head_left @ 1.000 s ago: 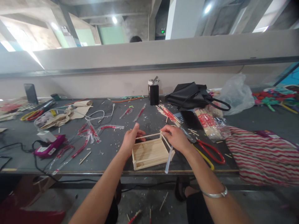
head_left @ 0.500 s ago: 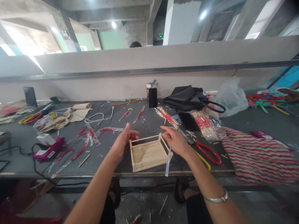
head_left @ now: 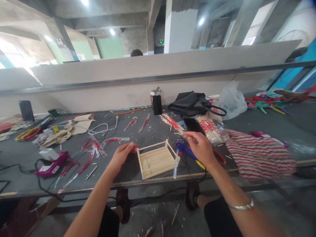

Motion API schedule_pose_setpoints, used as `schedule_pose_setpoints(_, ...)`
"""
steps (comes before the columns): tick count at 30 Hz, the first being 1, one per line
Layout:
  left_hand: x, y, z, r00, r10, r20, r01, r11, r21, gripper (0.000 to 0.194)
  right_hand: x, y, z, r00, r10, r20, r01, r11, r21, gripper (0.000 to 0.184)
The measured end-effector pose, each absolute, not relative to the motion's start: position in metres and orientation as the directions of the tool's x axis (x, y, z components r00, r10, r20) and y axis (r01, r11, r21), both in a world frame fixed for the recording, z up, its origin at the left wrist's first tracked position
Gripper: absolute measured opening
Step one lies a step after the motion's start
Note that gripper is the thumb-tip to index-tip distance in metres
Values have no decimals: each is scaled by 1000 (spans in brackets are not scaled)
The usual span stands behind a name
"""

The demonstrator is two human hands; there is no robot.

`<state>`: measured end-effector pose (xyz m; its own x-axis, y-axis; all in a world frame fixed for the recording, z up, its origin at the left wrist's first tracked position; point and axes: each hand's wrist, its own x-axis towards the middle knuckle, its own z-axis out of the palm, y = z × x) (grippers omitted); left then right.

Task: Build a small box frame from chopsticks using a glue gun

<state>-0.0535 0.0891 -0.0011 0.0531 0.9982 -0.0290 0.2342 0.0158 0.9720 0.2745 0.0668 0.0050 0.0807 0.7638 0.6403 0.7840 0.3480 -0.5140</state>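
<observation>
A small pale wooden tray, built of thin sticks with raised rails and corner posts, rests near the table's front edge. My left hand is at its back left corner, thumb above the fingers, with nothing visible in them; whether the fingertips touch the post is unclear. Right of the tray lies a blue glue gun, partly behind my right hand. A translucent glue stick slants beside the tray's right end. My right hand hovers over the glue gun, index finger extended and the others bent, with no object visible in it.
Behind my right hand are a bundle of sticks in red wrapping, a dark phone and a black bag. A striped cloth lies right. Red-filled clear tubes and a purple power strip are left.
My right hand has lifted off the tray's right end and moved right, uncovering the blue glue gun. My left hand's fingers have come closer together by the left corner. The camera view has shifted.
</observation>
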Motion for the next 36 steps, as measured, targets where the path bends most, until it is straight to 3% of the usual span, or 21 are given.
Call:
schedule_pose_setpoints(4, -58, 85, -11, 33, 999, 40, 224, -46, 974, 47, 277, 56, -3, 129, 785, 606, 795, 284, -536, 31)
schedule_pose_setpoints(9, -62, 78, -17, -84, 984, 155, 205, -135, 969, 49, 269, 38, -18, 87, 828, 555, 852, 227, -472, 40)
schedule_pose_setpoints(13, -61, 76, -19, -90, 974, 206, 251, -178, 952, 37, 266, 27, -26, 120, 870, 478, 895, 114, -432, 45)
schedule_pose_setpoints(16, -58, 74, -19, -72, 970, 231, 294, -201, 935, 28, 265, 27, -27, 125, 887, 445, 905, 82, -418, 38)
schedule_pose_setpoints(21, -53, 61, -24, -78, 966, 245, 358, -202, 911, 26, 268, 31, -28, 102, 874, 476, 874, 149, -462, 27)
schedule_pose_setpoints(27, -45, 41, -29, -55, 971, 233, 425, -188, 886, 29, 294, 27, -17, 140, 793, 594, 772, 288, -566, 30)
schedule_pose_setpoints(31, -39, 43, -26, 18, 983, 180, 507, -165, 846, 27, 316, 24, -8, 243, 735, 633, 729, 292, -619, 34)
schedule_pose_setpoints(36, -36, 46, -22, 81, 990, 115, 610, -140, 780, 26, 319, 16, -18, 244, 739, 628, 708, 307, -636, 37)
